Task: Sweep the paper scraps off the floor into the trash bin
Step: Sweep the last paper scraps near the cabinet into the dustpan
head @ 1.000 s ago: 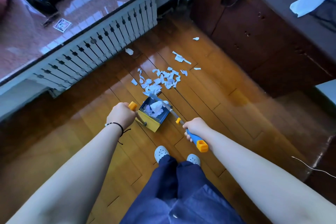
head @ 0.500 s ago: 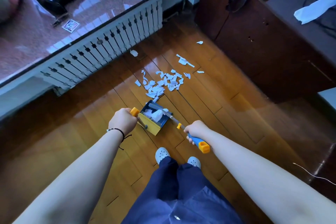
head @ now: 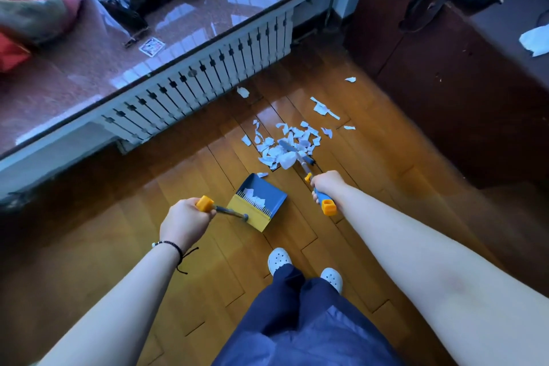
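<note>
- My right hand (head: 326, 184), right of frame centre, is wrapped around the blue grip of the broom (head: 306, 168); its shaft runs up and to the left from my fist, and the head sits in the near edge of the paper scraps (head: 285, 142).
- My left hand (head: 185, 221), lower and further left, is curled around the orange-capped handle of the dustpan (head: 258, 202); the handle runs off to the right, and the pan rests on the wooden floor (head: 184, 163) with its open mouth pointing up the frame, towards the pile.
- A few scraps already lie inside the pan against its toothed comb, and one sits right at the lip.
- The main pile lies just above and a little right of the pan mouth, nearer my broom hand (so the pull, I judge, should come down and leftward along the line from pile to pan).
- Loose strays lie further up: one near the radiator grille (head: 208, 74), several towards the dark cabinet (head: 430, 83) at upper right.
- No trash bin is visible anywhere in frame.
</note>
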### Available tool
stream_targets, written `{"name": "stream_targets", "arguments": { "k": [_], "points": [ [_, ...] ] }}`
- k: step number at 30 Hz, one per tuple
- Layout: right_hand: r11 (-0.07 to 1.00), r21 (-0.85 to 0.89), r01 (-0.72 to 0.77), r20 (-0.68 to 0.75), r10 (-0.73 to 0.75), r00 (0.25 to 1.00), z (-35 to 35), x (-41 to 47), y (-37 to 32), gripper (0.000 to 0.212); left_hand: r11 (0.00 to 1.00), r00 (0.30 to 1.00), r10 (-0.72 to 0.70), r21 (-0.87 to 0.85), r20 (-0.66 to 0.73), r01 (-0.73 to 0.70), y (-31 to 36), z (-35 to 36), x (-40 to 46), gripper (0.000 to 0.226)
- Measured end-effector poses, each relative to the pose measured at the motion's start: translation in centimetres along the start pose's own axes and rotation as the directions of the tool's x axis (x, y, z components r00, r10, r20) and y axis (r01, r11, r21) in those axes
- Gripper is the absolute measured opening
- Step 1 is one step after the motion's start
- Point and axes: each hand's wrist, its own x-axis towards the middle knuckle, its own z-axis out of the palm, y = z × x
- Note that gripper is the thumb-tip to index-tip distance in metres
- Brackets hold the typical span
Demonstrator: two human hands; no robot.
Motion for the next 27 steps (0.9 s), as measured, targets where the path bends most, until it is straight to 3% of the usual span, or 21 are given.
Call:
{"name": "stream_targets", "arguments": {
  "k": [6,11,15,18,27],
  "points": [
    [0.999,-0.014,-0.035,-0.001,0.035,0.999,2.7,1.1,-1.7,0.019,0.999,0.999,-0.045,0.017,-0.019,0.046,-1.6,-1.5,1.8,0.022],
    [0.985,-0.164,-0.046,0.000,0.046,0.999,4.8,2.4,-1.7,0.016,0.997,0.999,-0.050,0.060,-0.014,0.050,-0.7,-2.0,4.1,0.024],
    [0.929,-0.369,0.034,0.073,-0.007,0.997,6.4,2.0,-1.1,0.011,0.997,0.999,-0.044,0.056,-0.005,0.044,1.3,-1.7,5.8,0.024],
    [0.931,-0.365,-0.019,0.119,0.067,0.991,6.2,0.0,-0.7,0.022,0.999,0.999,-0.044,0.021,0.007,0.044,2.4,-1.3,6.8,0.023],
    [0.944,-0.327,0.040,0.097,-0.009,0.995,2.4,-2.6,-1.7,0.018,0.998,0.998,-0.057,0.008,-0.007,0.057,3.6,-1.7,7.5,0.022]
  ]
}}
